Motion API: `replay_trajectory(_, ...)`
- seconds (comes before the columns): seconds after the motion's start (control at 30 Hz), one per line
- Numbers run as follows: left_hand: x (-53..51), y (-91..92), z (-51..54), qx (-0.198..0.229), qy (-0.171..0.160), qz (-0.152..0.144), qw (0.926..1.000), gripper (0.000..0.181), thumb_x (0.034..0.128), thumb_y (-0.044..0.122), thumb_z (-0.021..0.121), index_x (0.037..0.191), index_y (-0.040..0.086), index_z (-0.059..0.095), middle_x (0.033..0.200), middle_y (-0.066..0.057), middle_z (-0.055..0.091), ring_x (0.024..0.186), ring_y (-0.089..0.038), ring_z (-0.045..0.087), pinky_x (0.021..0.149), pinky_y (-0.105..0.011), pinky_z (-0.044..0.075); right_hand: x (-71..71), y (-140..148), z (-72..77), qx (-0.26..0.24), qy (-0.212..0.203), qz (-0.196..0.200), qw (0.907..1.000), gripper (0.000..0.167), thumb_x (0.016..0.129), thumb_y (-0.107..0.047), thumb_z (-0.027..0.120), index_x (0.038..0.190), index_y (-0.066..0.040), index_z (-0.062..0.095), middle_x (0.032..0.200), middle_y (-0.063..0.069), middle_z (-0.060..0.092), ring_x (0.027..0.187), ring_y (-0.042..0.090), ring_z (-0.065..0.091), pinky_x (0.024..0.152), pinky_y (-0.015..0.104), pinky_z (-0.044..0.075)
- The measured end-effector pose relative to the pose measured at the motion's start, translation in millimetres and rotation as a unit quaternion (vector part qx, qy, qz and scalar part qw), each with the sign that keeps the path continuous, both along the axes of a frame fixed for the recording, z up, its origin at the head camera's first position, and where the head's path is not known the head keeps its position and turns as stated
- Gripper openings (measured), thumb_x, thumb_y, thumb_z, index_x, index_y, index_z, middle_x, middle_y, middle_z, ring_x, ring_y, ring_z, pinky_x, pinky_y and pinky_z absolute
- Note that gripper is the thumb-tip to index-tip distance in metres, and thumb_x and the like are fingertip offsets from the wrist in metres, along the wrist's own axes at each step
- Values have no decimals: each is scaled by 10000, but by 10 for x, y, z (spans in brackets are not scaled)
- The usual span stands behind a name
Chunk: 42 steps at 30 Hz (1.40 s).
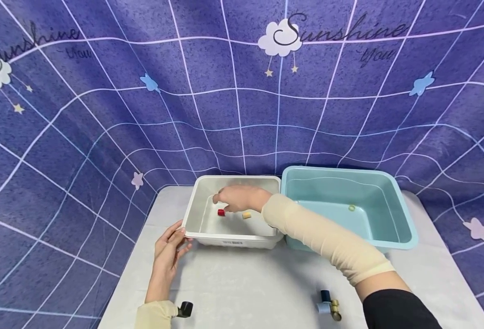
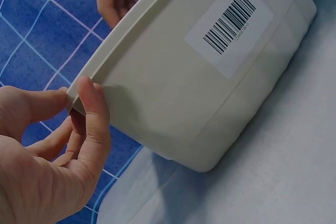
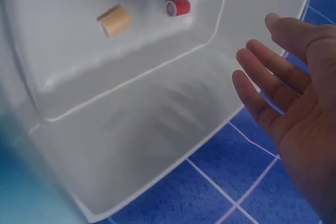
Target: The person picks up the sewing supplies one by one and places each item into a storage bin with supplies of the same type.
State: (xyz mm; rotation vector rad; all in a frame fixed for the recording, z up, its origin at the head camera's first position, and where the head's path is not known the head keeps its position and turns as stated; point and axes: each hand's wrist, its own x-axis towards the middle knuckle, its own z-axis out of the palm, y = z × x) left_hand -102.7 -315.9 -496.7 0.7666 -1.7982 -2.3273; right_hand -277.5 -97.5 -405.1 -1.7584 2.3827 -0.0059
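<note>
My left hand (image 1: 169, 250) pinches the front left corner rim of a white plastic bin (image 1: 234, 238) between thumb and fingers. The left wrist view shows that grip and a barcode label (image 2: 229, 27) on the bin's outer wall. Above the inside of the same bin hovers my right hand (image 1: 242, 198), its fingers apart and nothing in them. On the bin's floor lie a red thread spool (image 3: 178, 7) and a pale orange thread spool (image 3: 114, 21), both on their sides. The right hand touches neither spool in the right wrist view.
Against the white bin's right side stands a teal bin (image 1: 408, 230) with a small pale green ring-like thing (image 1: 351, 208) inside. Several small dark blue, light blue and brass-coloured pieces (image 1: 325, 308) lie at the table's front. A small black object (image 1: 186, 309) is beside the left sleeve. A purple-blue curtain (image 1: 242, 109) hangs behind.
</note>
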Motion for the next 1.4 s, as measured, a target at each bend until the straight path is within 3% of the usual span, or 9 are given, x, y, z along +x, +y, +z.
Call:
replay_trajectory(0.3,46,-2,-27,0,40,-34,10000,477,1053,140,637,1501,70,490,981,100,717,805,-68,713,673,-191,644,255,336,87,-121,18,45,9999,375,1025,-203,684,1390,-144,620,1333,24,696,1211,189,678,1086,316,555)
replay_trajectory(0.57,82,-38,-33,60,-96,-34,9999,491,1048,161,647,1505,84,485,973,100,715,810,-68,714,671,-188,641,415,633,200,-642,-165,-123,9977,379,1023,-185,690,1393,-146,614,1327,15,697,1227,195,675,1089,336,560)
replay_trajectory(0.77,54,-33,5,60,95,-69,9999,462,1043,160,656,1475,84,513,971,73,704,799,-80,707,652,-183,637,552,889,308,-1045,-205,-75,9943,384,1036,-179,667,1412,-128,603,1346,41,688,1246,217,671,1098,359,559)
replay_trajectory(1.03,42,-40,19,104,196,-98,9997,397,1040,157,660,1421,112,560,942,86,702,783,-80,714,642,-181,636,753,1259,337,-1485,-215,-166,9885,386,1021,-143,679,1401,-127,614,1318,25,693,1233,209,650,1096,368,551)
replay_trajectory(1.27,15,-21,31,145,78,-95,9998,463,1041,159,657,1473,83,510,934,93,695,778,-69,708,638,-171,630,885,1514,332,-1569,-145,-445,9865,406,1035,-176,665,1435,-186,601,1329,-26,688,1220,162,652,1060,347,572)
replay_trajectory(1.4,10,-16,31,179,17,-104,9998,490,1036,166,664,1489,81,497,951,91,702,791,-78,720,646,-171,632,988,1611,296,-1598,38,-372,9864,383,1039,-186,659,1418,-163,608,1333,-26,689,1240,160,659,1070,349,574)
